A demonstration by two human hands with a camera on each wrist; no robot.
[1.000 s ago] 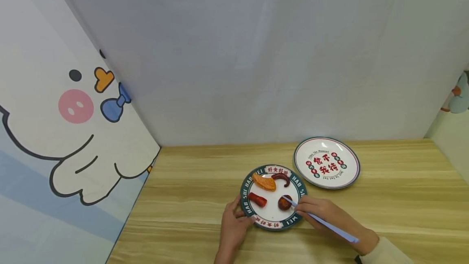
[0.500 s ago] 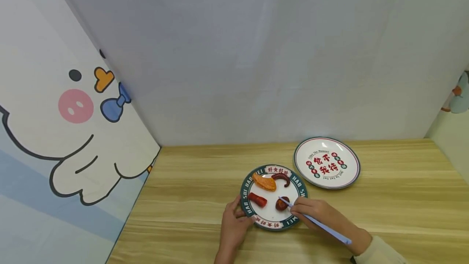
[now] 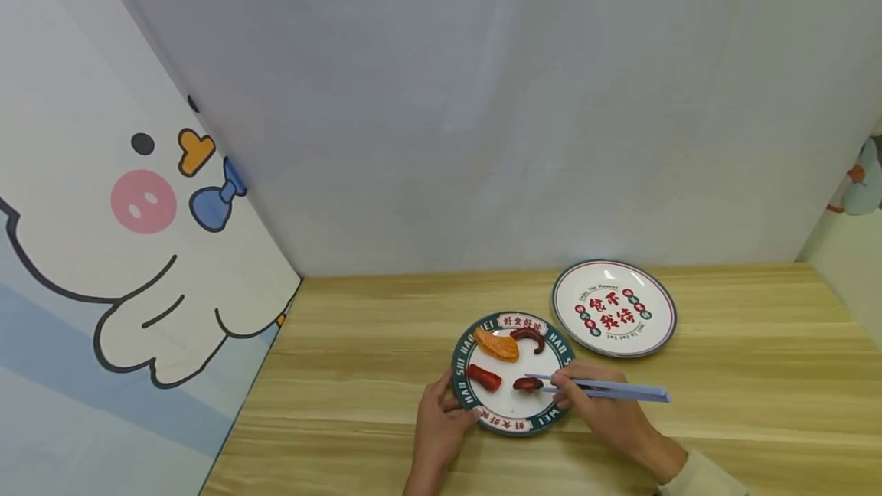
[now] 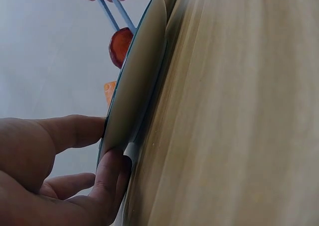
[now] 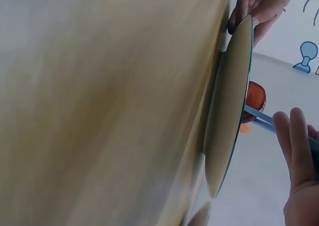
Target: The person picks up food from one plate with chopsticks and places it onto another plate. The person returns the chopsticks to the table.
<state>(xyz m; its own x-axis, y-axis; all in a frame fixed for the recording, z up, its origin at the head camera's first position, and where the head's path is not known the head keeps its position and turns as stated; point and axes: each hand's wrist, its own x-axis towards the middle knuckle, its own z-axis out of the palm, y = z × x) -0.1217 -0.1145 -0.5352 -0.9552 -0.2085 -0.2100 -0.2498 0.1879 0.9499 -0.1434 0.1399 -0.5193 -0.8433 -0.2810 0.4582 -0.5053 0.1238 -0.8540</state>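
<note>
My left hand (image 3: 439, 427) grips the near-left rim of a green-rimmed white plate (image 3: 510, 406); the left wrist view shows the thumb (image 4: 75, 131) at the upper side and fingers beneath. Light-blue chopsticks (image 3: 630, 390) are held in my right hand (image 3: 613, 418). Their tips are at a round, dark reddish-brown food piece (image 3: 527, 384), which stands tilted up on its edge, as the left wrist view also shows (image 4: 120, 48). Also on this plate lie an orange striped wedge (image 3: 498, 345), a curled dark-red tentacle (image 3: 532, 338) and a red stick-shaped piece (image 3: 485, 377).
Behind and to the right is a second white plate (image 3: 615, 308) with red lettering, close to the first plate's rim. Both stand on a wood-grain table (image 3: 358, 373). A grey cloth backdrop (image 3: 482, 136) rises at the far edge, and a cartoon-printed panel (image 3: 227, 274) borders the left.
The round piece has shifted slightly left and turned up from lying flat. My right hand has turned, swinging the chopsticks from slanted to nearly level in the head view. The left hand stays put.
</note>
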